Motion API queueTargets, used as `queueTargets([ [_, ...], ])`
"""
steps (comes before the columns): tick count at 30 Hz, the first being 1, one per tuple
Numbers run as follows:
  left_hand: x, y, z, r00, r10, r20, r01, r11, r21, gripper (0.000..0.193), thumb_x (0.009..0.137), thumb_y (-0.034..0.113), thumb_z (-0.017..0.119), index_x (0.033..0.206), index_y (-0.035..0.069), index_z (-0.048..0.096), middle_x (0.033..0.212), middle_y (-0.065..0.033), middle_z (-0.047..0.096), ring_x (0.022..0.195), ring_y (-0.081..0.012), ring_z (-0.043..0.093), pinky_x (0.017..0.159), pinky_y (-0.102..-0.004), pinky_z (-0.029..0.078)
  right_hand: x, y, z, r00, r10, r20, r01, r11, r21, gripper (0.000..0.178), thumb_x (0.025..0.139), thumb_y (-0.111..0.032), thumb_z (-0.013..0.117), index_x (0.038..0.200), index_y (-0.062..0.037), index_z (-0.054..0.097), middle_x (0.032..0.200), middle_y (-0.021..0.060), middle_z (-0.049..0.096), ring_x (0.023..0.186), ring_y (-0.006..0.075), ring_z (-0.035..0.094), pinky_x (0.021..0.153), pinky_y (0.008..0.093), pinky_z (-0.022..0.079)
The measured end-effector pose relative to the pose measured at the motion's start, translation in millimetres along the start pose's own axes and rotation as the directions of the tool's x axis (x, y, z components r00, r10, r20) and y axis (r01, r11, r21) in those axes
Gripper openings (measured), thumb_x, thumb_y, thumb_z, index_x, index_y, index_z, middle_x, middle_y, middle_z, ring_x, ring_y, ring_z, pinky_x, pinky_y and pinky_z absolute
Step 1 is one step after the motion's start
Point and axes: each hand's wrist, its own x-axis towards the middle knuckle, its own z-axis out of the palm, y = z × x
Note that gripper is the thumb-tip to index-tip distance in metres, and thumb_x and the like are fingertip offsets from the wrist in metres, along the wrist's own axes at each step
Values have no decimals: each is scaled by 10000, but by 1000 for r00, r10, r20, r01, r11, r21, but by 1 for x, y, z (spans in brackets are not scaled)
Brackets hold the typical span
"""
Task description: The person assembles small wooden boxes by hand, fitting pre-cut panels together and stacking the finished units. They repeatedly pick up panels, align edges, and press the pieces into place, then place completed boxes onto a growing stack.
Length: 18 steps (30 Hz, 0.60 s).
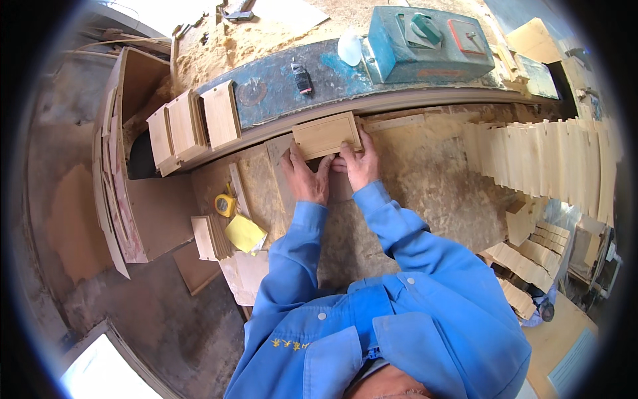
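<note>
Since the left hand (pixel 308 179) and right hand (pixel 360 163) are both gripping that wooden panel (pixel 324 135), its long side's basically crosswise to you.

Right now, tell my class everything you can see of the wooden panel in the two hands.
The wooden panel is small, rectangular and pale, with faint grain. A thin line, perhaps a groove, runs inside its border; a dark spot shows near its left end. It slants, right end higher in the picture, close by the long rail. The left hand touches its lower left corner; the right hand grips its right end.
</note>
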Motion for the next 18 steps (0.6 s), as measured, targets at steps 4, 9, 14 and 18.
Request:
queueTargets([
  [4,0,0,1,1000,13,-17,-13,1000,14,851,792,242,863,1488,9,433,1341,-259,508,1218,-451,512,1028,-493,449,0,1,1,1000,4,-15,-4,1000,17,555,1018,-96,596,1511,-55,345,1130,179,665,824,238,730,674,357,646],
  [9,2,-1,4,1000,12,-28,-11,1000,19,857,778,223,875,1487,16,441,1337,-252,519,1203,-440,528,1011,-489,461,2,3,0,1000,2,0,-2,1000,-25,605,1032,-221,635,1539,-93,330,1124,166,669,839,231,727,694,348,637],
  [14,5,-1,4,999,25,-37,-24,999,28,872,762,211,886,1487,13,443,1331,-253,530,1188,-434,540,999,-487,469,2,4,1,1000,-23,-3,23,998,-52,601,1040,-250,624,1539,-98,324,1118,167,673,835,233,732,702,348,640],
  [18,6,0,3,999,30,-38,-28,998,52,872,765,236,889,1477,-5,448,1328,-256,537,1185,-434,546,989,-491,473,2,3,1,1000,-17,-2,17,999,-48,610,1041,-267,624,1539,-94,318,1137,173,673,855,243,737,710,351,643],
])
